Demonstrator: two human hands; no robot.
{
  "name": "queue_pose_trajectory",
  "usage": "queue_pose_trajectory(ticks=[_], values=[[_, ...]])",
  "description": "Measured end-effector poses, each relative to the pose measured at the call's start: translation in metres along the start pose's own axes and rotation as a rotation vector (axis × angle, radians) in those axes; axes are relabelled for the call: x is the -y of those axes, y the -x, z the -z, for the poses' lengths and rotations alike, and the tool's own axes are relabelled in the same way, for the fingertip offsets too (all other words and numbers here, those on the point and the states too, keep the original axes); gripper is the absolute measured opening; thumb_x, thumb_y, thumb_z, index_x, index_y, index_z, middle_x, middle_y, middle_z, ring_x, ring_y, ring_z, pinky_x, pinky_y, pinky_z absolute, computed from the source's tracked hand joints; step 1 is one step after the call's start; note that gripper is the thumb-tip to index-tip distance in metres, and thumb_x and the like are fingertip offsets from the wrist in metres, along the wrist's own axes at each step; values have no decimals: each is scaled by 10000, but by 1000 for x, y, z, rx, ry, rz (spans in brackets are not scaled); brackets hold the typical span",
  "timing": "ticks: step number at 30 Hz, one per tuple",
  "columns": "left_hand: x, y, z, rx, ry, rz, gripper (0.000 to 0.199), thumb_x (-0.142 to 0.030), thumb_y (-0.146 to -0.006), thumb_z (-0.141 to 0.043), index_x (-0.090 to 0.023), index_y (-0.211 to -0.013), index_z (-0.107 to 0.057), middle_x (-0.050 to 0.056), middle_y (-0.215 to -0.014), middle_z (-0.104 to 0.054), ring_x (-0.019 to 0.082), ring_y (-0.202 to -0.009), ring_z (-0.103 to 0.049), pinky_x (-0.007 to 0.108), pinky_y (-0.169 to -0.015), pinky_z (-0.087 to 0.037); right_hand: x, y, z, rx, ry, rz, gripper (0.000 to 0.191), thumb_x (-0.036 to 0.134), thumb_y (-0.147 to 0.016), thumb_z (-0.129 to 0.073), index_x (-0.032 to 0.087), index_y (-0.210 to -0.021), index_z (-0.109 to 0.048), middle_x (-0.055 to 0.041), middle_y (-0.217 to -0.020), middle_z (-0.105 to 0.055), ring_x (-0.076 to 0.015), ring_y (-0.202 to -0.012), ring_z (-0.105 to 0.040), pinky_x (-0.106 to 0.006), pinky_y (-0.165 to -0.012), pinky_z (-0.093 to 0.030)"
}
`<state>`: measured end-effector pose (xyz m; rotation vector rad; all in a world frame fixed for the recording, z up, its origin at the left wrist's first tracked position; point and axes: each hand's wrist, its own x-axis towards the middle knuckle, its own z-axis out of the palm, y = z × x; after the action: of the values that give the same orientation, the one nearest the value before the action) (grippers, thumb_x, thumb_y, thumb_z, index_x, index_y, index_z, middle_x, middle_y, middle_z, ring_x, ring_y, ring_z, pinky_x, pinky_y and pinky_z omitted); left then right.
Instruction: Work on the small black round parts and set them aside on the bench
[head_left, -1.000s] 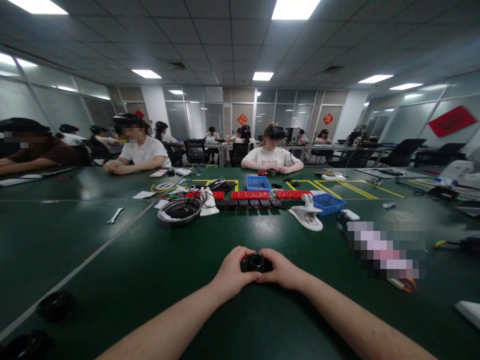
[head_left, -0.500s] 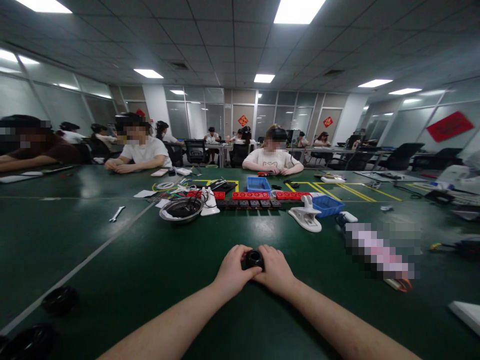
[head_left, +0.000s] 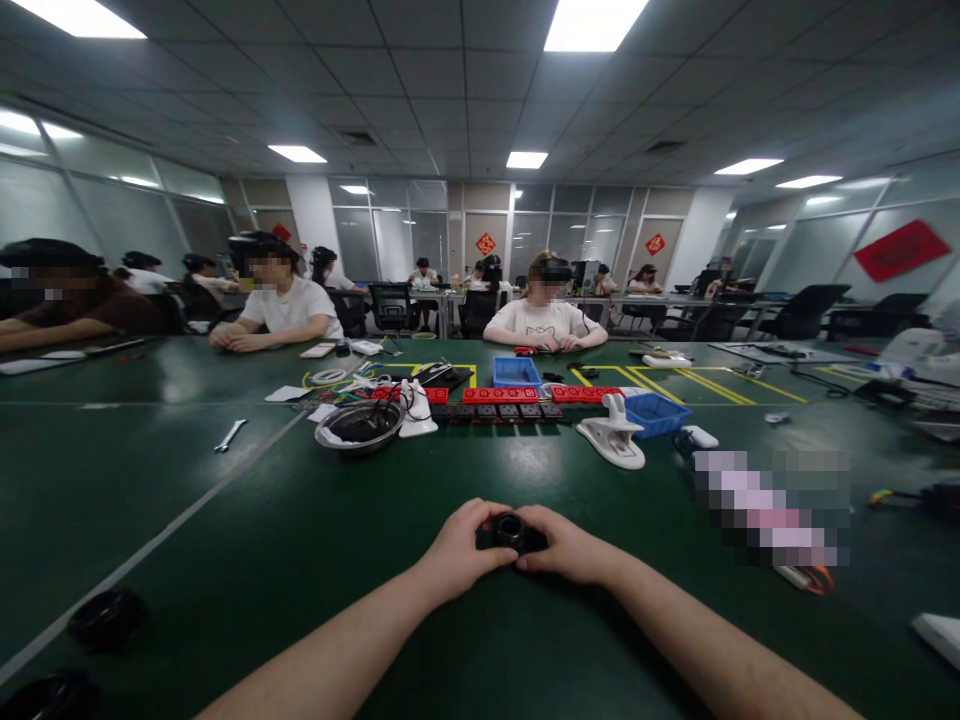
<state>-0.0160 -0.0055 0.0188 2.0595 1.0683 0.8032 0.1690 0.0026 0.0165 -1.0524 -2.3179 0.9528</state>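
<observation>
green tabletop (head_left: 262, 560) spreads across the lower view and runs out of the bottom of the frame, so its near edge cannot be seen. a broad green strip separates the hands from the metal bowl (head_left: 352, 448) and the white clamp (head_left: 616, 440) ahead; the wrench (head_left: 230, 435) lies well apart on the left.

low at the middle, the black ring (head_left: 511, 530) sits between both hands, its opening facing up and toward the viewer. the left hand (head_left: 459, 550) curls around one side, thumb in front; the right hand (head_left: 574, 548) closes on the other, its thumb near the left one. both hold the ring, though their far fingertips are partly hidden and the right palm is in shadow.

a dark rounded piece (head_left: 109, 618) rests at lower left; another (head_left: 49, 695) is cut off by the frame. pixelation blurs a long pinkish object (head_left: 769, 505) on the right.
</observation>
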Motion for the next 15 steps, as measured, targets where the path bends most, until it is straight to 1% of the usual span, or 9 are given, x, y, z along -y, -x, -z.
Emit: queue_pose_trajectory(ticks=[7, 15], values=[[1, 0, 0, 13, 26, 2, 379, -243, -621, -628, -226, -989, -540, 8, -889, -505, 164, -800, -482, 250, -692, -378, 1, 0, 4, 45, -31, 6, 360, 161, -645, -606, 162, -999, -547, -21, -925, -552, -175, -843, -491, -281, -759, -370], [3, -1, -3, 2, 12, 10, 372, -237, -612, -640, -217, -970, -541, 8, -886, -511, 163, -812, -483, 243, -686, -374, -7, -2, 1, 5, -40, -4, 334, 162, -624, -626, 145, -949, -548, -26, -900, -549, -178, -830, -491, -285, -750, -376]])
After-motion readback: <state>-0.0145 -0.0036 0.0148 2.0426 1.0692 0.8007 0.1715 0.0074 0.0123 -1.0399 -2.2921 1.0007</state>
